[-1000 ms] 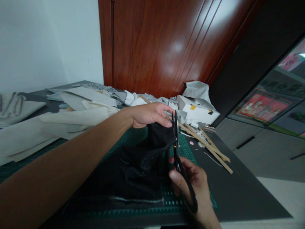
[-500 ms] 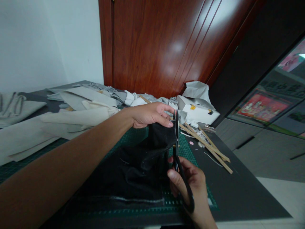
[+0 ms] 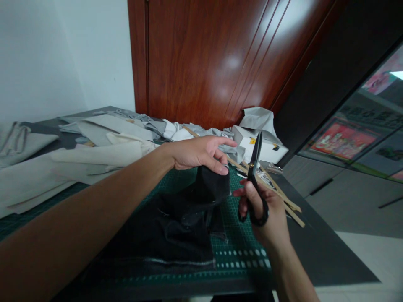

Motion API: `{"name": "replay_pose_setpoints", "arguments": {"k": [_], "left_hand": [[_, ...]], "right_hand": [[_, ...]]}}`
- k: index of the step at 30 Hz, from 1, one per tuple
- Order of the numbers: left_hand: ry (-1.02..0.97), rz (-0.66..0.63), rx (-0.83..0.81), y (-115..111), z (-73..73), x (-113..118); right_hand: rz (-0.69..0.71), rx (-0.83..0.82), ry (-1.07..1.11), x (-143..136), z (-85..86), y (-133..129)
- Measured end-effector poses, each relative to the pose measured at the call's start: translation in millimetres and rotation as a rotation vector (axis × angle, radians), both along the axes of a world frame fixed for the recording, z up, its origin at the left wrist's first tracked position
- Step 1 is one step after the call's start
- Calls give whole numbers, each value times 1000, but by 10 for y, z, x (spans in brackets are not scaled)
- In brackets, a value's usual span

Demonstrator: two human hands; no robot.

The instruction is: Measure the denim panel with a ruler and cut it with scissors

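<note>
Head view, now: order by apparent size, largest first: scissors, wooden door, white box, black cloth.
1. Wooden door
2. Black cloth
3. White box and scissors, unranked: box broader, scissors longer but nearer the camera.

You are showing a bare left hand (image 3: 201,153) and a bare right hand (image 3: 270,209), with your left forearm (image 3: 94,214) and right forearm (image 3: 294,268) appearing uncovered along their visible lengths.

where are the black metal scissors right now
In the head view, the black metal scissors are in the right hand, right of the black fabric, above the green cutting mat.
</note>
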State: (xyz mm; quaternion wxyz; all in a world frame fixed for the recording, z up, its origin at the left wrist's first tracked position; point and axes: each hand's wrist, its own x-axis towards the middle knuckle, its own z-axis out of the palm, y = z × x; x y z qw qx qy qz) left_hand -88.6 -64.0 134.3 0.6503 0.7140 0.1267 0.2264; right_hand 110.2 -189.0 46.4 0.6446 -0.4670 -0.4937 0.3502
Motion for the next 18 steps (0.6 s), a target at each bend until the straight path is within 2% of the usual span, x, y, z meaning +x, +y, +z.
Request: {"name": "replay_pose_setpoints", "arguments": {"k": [5, 10, 12, 14, 15, 16, 17, 18], "left_hand": [[22, -5, 55, -72, -4, 35], [2, 142, 168, -58, -79, 101], [32, 303, 269, -98, -134, 83], [79, 581, 453, -227, -225, 2], [108, 759, 568, -330, -289, -66], [156, 870, 660, -455, -365, -150], [218, 910, 724, -596, -452, -247], [287, 891, 772, -742, -547, -350]], "right_hand": [[142, -38, 56, -46, 204, 236], [247, -103, 153, -189, 337, 294], [228, -114, 224, -194, 387, 305], [184, -102, 284, -161, 436, 319], [160, -89, 306, -132, 460, 327], [138, -74, 323, -95, 483, 336], [119, -63, 334, -54, 506, 345], [99, -56, 343, -9, 526, 356]]}}
